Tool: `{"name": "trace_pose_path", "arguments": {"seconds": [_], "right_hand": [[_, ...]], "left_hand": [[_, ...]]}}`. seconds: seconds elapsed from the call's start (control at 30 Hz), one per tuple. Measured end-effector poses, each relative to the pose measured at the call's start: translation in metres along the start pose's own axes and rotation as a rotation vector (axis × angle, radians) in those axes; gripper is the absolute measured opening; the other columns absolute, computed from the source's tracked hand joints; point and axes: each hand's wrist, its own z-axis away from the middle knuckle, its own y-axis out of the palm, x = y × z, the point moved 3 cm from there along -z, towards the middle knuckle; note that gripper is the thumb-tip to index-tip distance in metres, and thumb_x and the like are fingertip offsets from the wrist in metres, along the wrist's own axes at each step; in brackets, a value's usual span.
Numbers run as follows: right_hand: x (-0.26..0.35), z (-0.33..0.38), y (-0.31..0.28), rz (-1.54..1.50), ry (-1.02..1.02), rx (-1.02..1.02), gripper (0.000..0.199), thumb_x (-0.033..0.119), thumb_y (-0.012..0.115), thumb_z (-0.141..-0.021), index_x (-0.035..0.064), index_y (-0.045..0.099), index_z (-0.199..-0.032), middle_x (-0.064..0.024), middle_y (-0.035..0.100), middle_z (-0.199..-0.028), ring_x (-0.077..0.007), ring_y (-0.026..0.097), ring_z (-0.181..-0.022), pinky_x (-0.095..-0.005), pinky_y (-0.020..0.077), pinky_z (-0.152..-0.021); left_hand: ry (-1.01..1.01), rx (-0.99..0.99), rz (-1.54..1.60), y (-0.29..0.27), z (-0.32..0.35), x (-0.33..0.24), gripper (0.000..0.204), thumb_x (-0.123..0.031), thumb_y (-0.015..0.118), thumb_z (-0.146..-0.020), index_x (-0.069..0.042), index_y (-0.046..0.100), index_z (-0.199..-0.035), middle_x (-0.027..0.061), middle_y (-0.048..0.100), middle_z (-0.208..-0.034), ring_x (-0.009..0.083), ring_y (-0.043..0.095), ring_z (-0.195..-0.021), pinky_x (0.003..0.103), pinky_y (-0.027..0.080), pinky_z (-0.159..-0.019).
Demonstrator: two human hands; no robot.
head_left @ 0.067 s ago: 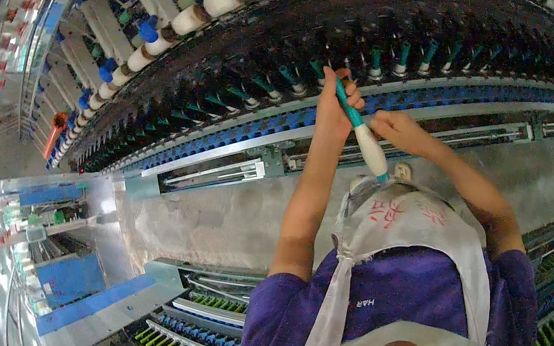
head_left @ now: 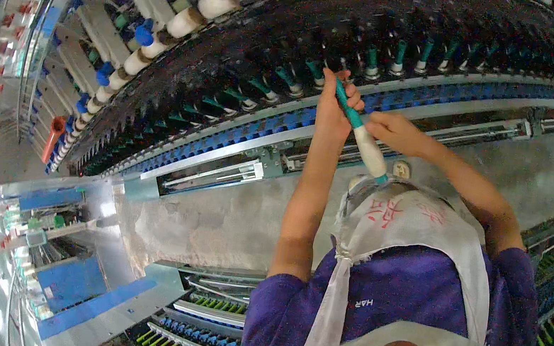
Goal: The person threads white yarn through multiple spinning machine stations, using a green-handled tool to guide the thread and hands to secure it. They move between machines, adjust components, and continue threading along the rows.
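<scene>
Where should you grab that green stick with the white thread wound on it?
Best by the bare teal ends of the bobbin, probably, not the white yarn in the middle, which could smudge or unwind. It lies tilted, so come from the sides: the left hand already holds the upper end, and the right hand is by the lower part.

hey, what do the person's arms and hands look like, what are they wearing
Both forearms are bare, and the left hand and right hand wear no gloves. Short purple sleeves end near the elbows. A white apron with red markings hangs over the purple shirt.
</scene>
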Motion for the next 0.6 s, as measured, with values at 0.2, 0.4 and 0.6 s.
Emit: {"name": "trace_pose_path", "arguments": {"seconds": [0.2,0.4,0.6], "right_hand": [[0.002,0.010,0.022,0.207,-0.032,-0.096,0.037,0.034,0.046,-0.088,0.0022,0.057,-0.071,-0.0155,0.057,-0.063,-0.0319,0.058,-0.056,-0.0420,0.0432,-0.053],[0.000,0.020,0.021,0.499,-0.252,-0.128,0.016,0.018,0.049,-0.085,0.0020,0.052,-0.089,-0.0184,0.057,-0.075,-0.0364,0.057,-0.069,-0.0466,0.0467,-0.064],[-0.007,0.021,0.021,0.466,-0.174,-0.103,0.015,0.013,0.051,-0.082,0.0011,0.049,-0.091,-0.0187,0.052,-0.086,-0.0363,0.052,-0.084,-0.0454,0.0426,-0.068]], "left_hand": [[-0.142,-0.051,-0.022,-0.022,0.000,0.034,0.037,-0.039,0.045,-0.091,-0.003,0.049,-0.102,0.0048,0.045,-0.069,0.0154,0.043,-0.058,0.031,0.039,-0.057],[-0.138,-0.150,-0.074,-0.049,-0.001,0.049,0.021,-0.011,0.054,-0.086,-0.002,0.048,-0.104,0.0099,0.052,-0.080,0.0224,0.052,-0.069,0.036,0.047,-0.066],[-0.125,-0.203,-0.445,-0.053,0.005,0.046,0.031,-0.018,0.065,-0.080,-0.003,0.050,-0.103,0.0089,0.055,-0.090,0.0208,0.055,-0.078,0.031,0.048,-0.069]]}}
